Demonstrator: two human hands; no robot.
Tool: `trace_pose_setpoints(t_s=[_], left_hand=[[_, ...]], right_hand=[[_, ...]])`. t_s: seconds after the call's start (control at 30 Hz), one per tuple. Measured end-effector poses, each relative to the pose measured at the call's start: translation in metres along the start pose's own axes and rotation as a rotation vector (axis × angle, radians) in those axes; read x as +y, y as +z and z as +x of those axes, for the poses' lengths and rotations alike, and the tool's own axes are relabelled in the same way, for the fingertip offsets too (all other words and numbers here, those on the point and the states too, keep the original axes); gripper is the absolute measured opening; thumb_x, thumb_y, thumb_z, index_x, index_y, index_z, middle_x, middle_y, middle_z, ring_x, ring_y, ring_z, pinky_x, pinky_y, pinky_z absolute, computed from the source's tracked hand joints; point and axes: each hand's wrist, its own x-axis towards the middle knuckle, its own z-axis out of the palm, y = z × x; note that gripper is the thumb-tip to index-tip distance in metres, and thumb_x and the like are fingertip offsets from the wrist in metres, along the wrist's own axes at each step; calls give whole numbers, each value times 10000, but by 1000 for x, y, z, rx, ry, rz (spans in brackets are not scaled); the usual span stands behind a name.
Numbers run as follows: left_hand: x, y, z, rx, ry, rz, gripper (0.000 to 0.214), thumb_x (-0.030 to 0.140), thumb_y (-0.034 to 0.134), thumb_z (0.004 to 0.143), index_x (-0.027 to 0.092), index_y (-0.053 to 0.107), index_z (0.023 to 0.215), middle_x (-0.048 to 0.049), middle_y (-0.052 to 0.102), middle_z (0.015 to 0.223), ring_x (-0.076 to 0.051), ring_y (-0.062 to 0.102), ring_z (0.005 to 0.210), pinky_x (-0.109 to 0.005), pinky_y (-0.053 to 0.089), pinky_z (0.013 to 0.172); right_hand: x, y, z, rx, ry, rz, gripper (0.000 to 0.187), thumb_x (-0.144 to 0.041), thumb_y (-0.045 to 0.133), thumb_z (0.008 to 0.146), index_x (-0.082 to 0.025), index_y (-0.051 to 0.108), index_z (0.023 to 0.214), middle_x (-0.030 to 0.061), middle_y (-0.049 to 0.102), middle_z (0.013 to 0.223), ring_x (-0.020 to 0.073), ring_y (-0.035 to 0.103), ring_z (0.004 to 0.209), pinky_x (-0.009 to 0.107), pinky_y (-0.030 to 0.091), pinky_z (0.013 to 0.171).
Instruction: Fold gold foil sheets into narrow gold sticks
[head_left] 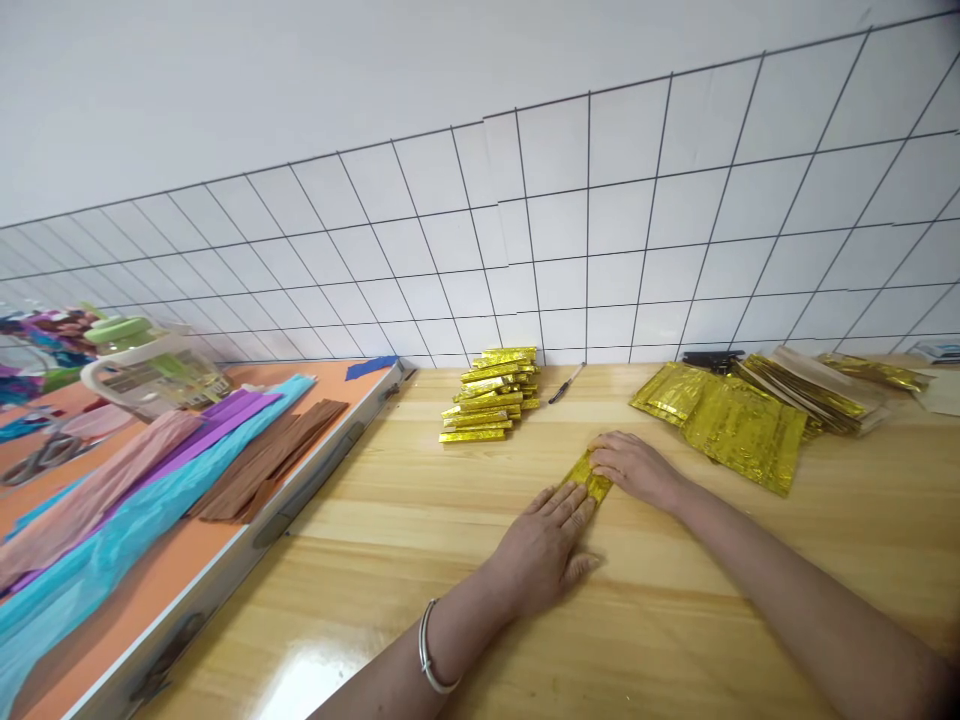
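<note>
A narrow folded strip of gold foil paper (587, 476) lies on the wooden table (420, 530). My left hand (546, 548) lies flat on its near end, fingers stretched out, a silver bangle on the wrist. My right hand (634, 468) presses down on the far end, its fingers curled over the foil's edge. A stack of folded gold strips (491, 395) stands behind, close to the wall. Unfolded gold foil sheets (731, 420) are spread to the right of my right hand.
A black pen (565, 384) lies beside the stack. More gold and tan sheets (817, 395) are piled at the far right. An orange board (161, 570) at left carries pink, purple, blue and brown crepe paper strips, a clear jug (150, 370) and scissors (37, 455). A gridded wall stands behind.
</note>
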Motion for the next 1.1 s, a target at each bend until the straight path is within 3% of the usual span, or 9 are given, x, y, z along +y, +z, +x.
trace_pose_setpoints(t_s=[0.27, 0.37, 0.47, 0.67, 0.8, 0.9, 0.97, 1.1], left_hand=[[3, 0, -2, -5, 29, 7, 665, 528, 265, 891, 138, 149, 1417, -106, 155, 1478, -249, 90, 1366, -412, 143, 1110], [3, -1, -3, 6, 47, 2, 702, 553, 288, 876, 116, 160, 1411, -124, 144, 1478, -280, 47, 1365, -443, 155, 1103], [3, -1, -4, 14, 52, -2, 721, 575, 301, 864, 113, 180, 1406, -136, 158, 1473, -298, 39, 1363, -465, 164, 1095], [2, -1, -4, -22, 49, 15, 737, 590, 269, 864, 125, 129, 1418, -126, 118, 1482, -279, 68, 1364, -434, 150, 1102], [3, -1, -5, -26, 48, 23, 722, 592, 252, 867, 132, 156, 1414, -121, 133, 1480, -272, 74, 1365, -428, 136, 1106], [4, -1, -5, -13, 61, 22, 733, 594, 258, 865, 120, 151, 1413, -132, 144, 1476, -269, 79, 1365, -426, 145, 1104], [4, -1, -5, -5, 72, 19, 732, 590, 267, 866, 115, 155, 1412, -136, 154, 1473, -267, 90, 1364, -422, 151, 1104], [3, 0, -6, 1, 70, 18, 713, 575, 282, 870, 119, 179, 1408, -136, 168, 1470, -267, 106, 1361, -421, 153, 1105]], right_hand=[[-16, 0, -3, -5, 17, -68, 322, -285, 350, 917, -202, 601, 1101, 89, 557, 1227, 215, 472, 1148, 398, 330, 994], [-33, 4, -7, -63, 12, -56, 441, -372, 332, 920, -183, 440, 1303, 94, 402, 1383, 220, 347, 1270, 397, 274, 1048], [-42, 8, -11, -157, 9, -7, 552, -466, 300, 911, -183, 305, 1385, 74, 301, 1439, 213, 258, 1319, 386, 240, 1074], [-15, 2, -5, -194, 132, -58, 534, -480, 200, 922, -239, 292, 1390, 26, 276, 1451, 195, 220, 1333, 397, 195, 1087], [-6, -9, -4, -164, 244, -132, 597, -506, 160, 911, -186, 248, 1407, 67, 248, 1459, 219, 208, 1336, 422, 187, 1087], [-27, -14, -20, -146, 233, -161, 634, -532, 178, 901, -170, 190, 1422, 74, 184, 1477, 227, 160, 1349, 422, 174, 1094], [-46, -14, -36, -139, 121, -186, 631, -531, 231, 897, -186, 184, 1423, 66, 168, 1481, 228, 125, 1355, 426, 141, 1104], [-59, -13, -61, -177, 83, -170, 614, -520, 284, 894, -200, 220, 1414, 81, 261, 1452, 231, 184, 1342, 448, 162, 1092]])
